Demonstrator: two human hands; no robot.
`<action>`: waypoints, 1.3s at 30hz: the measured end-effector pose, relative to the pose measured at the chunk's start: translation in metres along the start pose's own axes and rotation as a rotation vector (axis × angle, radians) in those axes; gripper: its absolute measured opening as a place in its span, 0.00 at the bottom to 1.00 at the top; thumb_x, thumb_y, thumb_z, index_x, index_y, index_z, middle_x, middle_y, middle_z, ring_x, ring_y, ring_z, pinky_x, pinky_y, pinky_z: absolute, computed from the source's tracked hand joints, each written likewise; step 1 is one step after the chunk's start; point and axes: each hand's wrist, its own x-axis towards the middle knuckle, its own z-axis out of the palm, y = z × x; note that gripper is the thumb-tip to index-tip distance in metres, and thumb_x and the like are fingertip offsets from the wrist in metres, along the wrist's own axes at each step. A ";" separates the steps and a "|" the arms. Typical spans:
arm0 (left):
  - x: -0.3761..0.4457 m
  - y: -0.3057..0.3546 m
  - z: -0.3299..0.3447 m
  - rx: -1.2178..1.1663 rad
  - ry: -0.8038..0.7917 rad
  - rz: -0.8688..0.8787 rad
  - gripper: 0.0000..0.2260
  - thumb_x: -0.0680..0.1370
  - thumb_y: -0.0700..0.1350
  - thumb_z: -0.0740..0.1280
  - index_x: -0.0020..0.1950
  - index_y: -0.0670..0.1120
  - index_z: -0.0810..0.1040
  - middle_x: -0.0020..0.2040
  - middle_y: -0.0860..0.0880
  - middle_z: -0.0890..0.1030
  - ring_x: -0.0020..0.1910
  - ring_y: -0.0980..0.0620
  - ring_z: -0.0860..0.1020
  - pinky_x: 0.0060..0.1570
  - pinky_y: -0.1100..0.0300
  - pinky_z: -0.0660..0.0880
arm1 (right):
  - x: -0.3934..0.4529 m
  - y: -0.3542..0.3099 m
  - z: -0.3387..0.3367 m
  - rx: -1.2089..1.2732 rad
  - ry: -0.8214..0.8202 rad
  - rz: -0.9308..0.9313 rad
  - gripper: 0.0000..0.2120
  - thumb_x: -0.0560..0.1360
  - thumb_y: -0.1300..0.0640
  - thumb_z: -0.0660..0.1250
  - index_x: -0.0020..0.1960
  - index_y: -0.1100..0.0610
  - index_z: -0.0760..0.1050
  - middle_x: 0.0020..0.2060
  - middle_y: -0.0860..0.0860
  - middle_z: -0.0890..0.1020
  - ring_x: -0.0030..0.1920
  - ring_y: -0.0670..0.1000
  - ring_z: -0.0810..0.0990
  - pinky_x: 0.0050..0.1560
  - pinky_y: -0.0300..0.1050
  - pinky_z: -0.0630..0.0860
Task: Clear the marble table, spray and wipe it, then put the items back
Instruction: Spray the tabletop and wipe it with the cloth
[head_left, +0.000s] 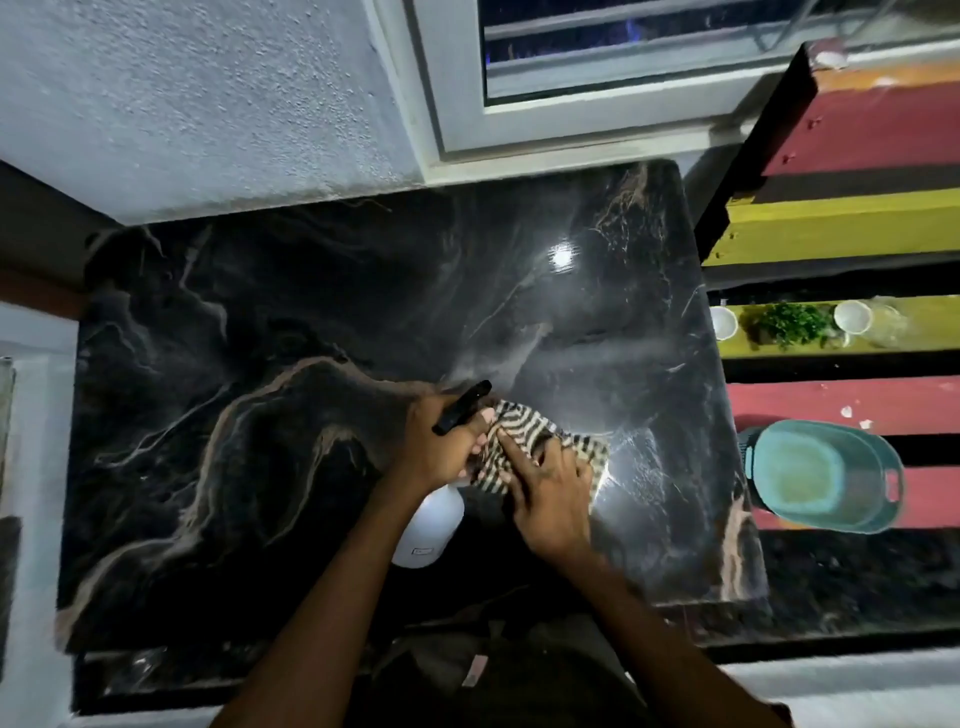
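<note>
The striped cloth (540, 447) lies bunched on the black marble desk (270, 364), right of centre, long axis running from 10 to 4 o'clock. It sits directly under both hands. The right hand (550, 493) presses it with fingers spread, index pointing to 11 o'clock. The left hand (441, 447) grips a white spray bottle (431, 525), its black nozzle (462, 407) aimed toward 1 o'clock, fingertips touching the cloth's 9 o'clock edge.

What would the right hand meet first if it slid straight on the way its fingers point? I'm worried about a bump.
Probably the left hand gripping the spray bottle; the right hand points up-left across the striped cloth.
</note>
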 end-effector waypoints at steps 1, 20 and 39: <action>-0.004 -0.005 0.000 -0.008 -0.014 0.000 0.08 0.78 0.43 0.70 0.46 0.38 0.82 0.36 0.36 0.82 0.32 0.48 0.80 0.22 0.60 0.76 | -0.014 -0.001 0.002 0.007 -0.025 0.023 0.28 0.78 0.50 0.65 0.76 0.36 0.63 0.50 0.52 0.70 0.49 0.53 0.69 0.52 0.54 0.66; -0.073 -0.083 -0.026 0.018 -0.138 0.030 0.09 0.78 0.46 0.70 0.41 0.42 0.81 0.36 0.40 0.84 0.31 0.50 0.79 0.25 0.59 0.76 | -0.016 0.020 -0.045 0.186 -0.218 0.383 0.41 0.67 0.33 0.74 0.71 0.52 0.65 0.67 0.56 0.72 0.68 0.62 0.69 0.70 0.64 0.65; -0.089 -0.104 -0.044 -0.024 -0.182 0.092 0.06 0.78 0.46 0.70 0.42 0.46 0.81 0.33 0.45 0.81 0.31 0.52 0.78 0.25 0.60 0.75 | -0.013 -0.024 -0.082 0.050 -0.283 0.315 0.26 0.71 0.58 0.70 0.69 0.54 0.73 0.61 0.58 0.82 0.60 0.60 0.80 0.63 0.52 0.76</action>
